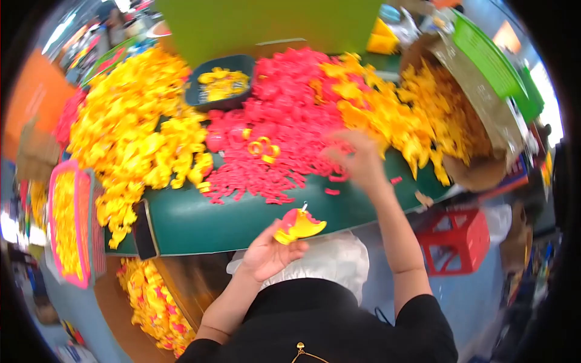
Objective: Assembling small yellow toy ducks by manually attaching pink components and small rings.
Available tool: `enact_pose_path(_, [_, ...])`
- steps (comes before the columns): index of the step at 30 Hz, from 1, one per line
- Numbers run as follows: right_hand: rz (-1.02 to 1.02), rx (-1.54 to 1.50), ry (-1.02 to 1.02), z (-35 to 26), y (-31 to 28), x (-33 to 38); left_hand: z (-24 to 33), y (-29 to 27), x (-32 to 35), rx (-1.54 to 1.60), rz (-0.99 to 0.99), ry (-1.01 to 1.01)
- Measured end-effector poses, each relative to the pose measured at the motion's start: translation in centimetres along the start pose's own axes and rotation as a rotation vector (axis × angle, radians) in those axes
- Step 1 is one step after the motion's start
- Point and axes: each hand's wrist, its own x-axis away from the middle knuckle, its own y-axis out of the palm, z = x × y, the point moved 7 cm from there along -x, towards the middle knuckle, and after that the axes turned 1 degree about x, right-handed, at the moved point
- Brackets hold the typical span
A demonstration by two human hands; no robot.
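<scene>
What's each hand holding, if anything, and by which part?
Left hand: a yellow and pink plastic piece, by its lower left end. Right hand: too blurred to tell.

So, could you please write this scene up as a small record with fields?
Left hand: holding a yellow-and-pink part
Right hand: blurred, near the pink heap; grip unclear
Surface: green tabletop
Table left: yellow heap, dark phone at the near edge
Table centre: pink heap, yellow rings on it
Behind: dark tray with yellow pieces
Table right: cardboard box, yellow parts beside it
</scene>
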Motion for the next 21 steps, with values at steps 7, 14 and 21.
enact_pose_path(7, [0.368,0.686,-0.18,5.4,-3.8,-5.5,1.2,1.6,0.3,-0.147,0.023,0.163])
enact_pose_path(14, [0.278,0.533,-0.428,-5.7,-1.4,0.4,2.3,1.6,1.3,-0.277,0.072,0.266])
enact_pose_path(21, [-0.185,0.632,-0.268,-8.2,4.0,10.3,3.0,3.5,1.8,-0.397,0.072,0.328])
